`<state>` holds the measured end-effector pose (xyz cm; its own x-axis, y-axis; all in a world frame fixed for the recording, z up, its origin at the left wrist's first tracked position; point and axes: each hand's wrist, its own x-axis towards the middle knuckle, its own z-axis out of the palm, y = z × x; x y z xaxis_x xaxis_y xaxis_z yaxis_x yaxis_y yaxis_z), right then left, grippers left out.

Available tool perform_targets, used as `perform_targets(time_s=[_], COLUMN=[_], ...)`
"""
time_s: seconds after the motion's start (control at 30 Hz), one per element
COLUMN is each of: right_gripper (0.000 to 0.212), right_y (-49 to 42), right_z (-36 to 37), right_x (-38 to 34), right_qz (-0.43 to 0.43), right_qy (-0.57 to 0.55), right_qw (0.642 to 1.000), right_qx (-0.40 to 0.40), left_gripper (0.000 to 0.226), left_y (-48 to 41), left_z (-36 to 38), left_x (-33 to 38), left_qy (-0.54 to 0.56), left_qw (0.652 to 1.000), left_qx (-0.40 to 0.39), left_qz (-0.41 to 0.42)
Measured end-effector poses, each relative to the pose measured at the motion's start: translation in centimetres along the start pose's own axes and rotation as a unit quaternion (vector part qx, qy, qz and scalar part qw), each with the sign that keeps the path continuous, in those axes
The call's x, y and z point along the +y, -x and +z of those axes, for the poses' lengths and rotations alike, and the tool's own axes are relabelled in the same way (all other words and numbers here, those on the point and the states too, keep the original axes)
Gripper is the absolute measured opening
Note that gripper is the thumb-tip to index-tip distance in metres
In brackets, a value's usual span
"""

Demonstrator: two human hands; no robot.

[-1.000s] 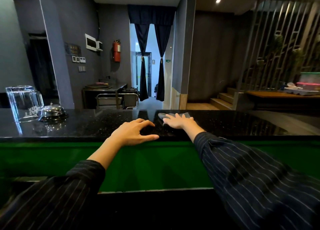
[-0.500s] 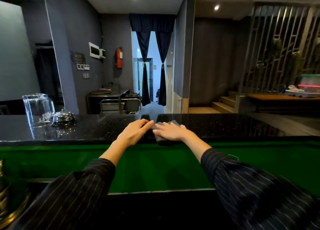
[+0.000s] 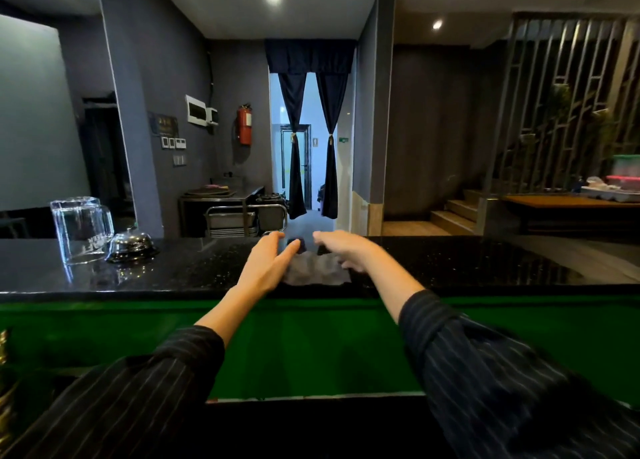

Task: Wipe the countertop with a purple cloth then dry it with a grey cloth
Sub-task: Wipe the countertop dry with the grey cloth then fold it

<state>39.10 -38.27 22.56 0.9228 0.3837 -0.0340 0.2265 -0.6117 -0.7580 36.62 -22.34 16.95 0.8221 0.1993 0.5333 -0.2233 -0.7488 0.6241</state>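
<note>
A crumpled grey cloth (image 3: 316,271) lies on the black speckled countertop (image 3: 457,264) near its front edge, straight ahead of me. My left hand (image 3: 267,263) hovers at the cloth's left edge, fingers stretched out and apart, holding nothing. My right hand (image 3: 341,248) is over the cloth's right edge with its fingers curled down onto the fabric; motion blur hides whether they pinch it. No purple cloth is in view.
An upturned glass jug (image 3: 81,228) and a chrome service bell (image 3: 131,245) stand on the counter at the left. Below the counter's front edge runs a green panel (image 3: 311,344). Stairs and a wooden table with trays lie beyond at the right.
My right hand has stopped pressing flat on the folded cloth. Both hands have lifted and parted, and the cloth now lies wider and crumpled between them.
</note>
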Motion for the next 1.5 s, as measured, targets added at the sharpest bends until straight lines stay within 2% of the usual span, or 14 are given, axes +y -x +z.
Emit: perform_targets(time_s=[0.03, 0.1, 0.2, 0.3, 0.33, 0.43, 0.57, 0.67, 0.8, 0.9, 1.07, 1.27, 1.4, 1.5], right_gripper=[0.042, 0.036, 0.039, 0.043, 0.043, 0.041, 0.041, 0.04, 0.037, 0.036, 0.04, 0.037, 0.043, 0.048], right_y=[0.1, 0.6, 2.0, 2.9, 2.9, 2.0, 1.7, 1.5, 1.2, 1.3, 1.4, 1.4, 0.2, -0.6], right_z=[-1.0, -2.4, -2.0, -1.4, -1.4, -1.3, -1.3, -1.4, -1.2, -1.0, -1.2, -1.8, -1.2, -0.3], right_x=[1.2, 4.4, 8.6, 9.8, 9.9, 10.3, 10.7, 10.6, 10.6, 10.3, 10.0, 8.6, 7.6, 7.5], right_qz=[-0.008, -0.013, -0.005, -0.043, -0.052, -0.065, -0.059, -0.054, -0.053, -0.046, -0.033, -0.014, -0.021, -0.015], right_qy=[0.029, 0.134, 0.243, 0.293, 0.301, 0.321, 0.325, 0.32, 0.327, 0.332, 0.326, 0.314, 0.302, 0.283], right_qw=[0.999, 0.984, 0.961, 0.936, 0.93, 0.922, 0.925, 0.931, 0.929, 0.926, 0.932, 0.938, 0.938, 0.95], right_qx=[0.044, 0.113, 0.132, 0.193, 0.206, 0.204, 0.187, 0.167, 0.163, 0.173, 0.157, 0.147, 0.17, 0.129], left_gripper=[0.045, 0.046, 0.052, 0.082, 0.084, 0.064, 0.06, 0.058, 0.078, 0.08, 0.06, 0.056, 0.057, 0.06], left_y=[-0.2, -0.2, -0.6, -1.4, -1.6, -1.0, 1.9, 1.8, -2.2, -4.1, -2.7, 1.3, -0.8, -3.9], left_z=[0.2, 1.4, 4.3, 5.9, 6.0, 5.9, 3.9, 1.5, 0.1, 2.1, 6.7, 3.7, 1.6, 1.9], left_x=[0.7, 3.2, 5.1, 4.8, 4.7, 4.6, 3.9, 1.9, -1.3, -0.4, 5.0, 4.2, 1.4, -0.6], left_qy=[-0.056, -0.178, -0.258, -0.269, -0.277, -0.275, -0.277, -0.279, -0.32, -0.327, -0.286, -0.275, -0.303, -0.323], left_qw=[0.998, 0.974, 0.924, 0.903, 0.899, 0.906, 0.914, 0.918, 0.892, 0.893, 0.899, 0.907, 0.896, 0.891], left_qx=[-0.008, -0.09, -0.277, -0.334, -0.337, -0.32, -0.287, -0.274, -0.32, -0.306, -0.332, -0.313, -0.325, -0.318], left_qz=[0.035, 0.106, 0.051, 0.036, 0.033, 0.031, 0.07, 0.058, -0.013, -0.044, 0.01, 0.062, 0.02, -0.027])
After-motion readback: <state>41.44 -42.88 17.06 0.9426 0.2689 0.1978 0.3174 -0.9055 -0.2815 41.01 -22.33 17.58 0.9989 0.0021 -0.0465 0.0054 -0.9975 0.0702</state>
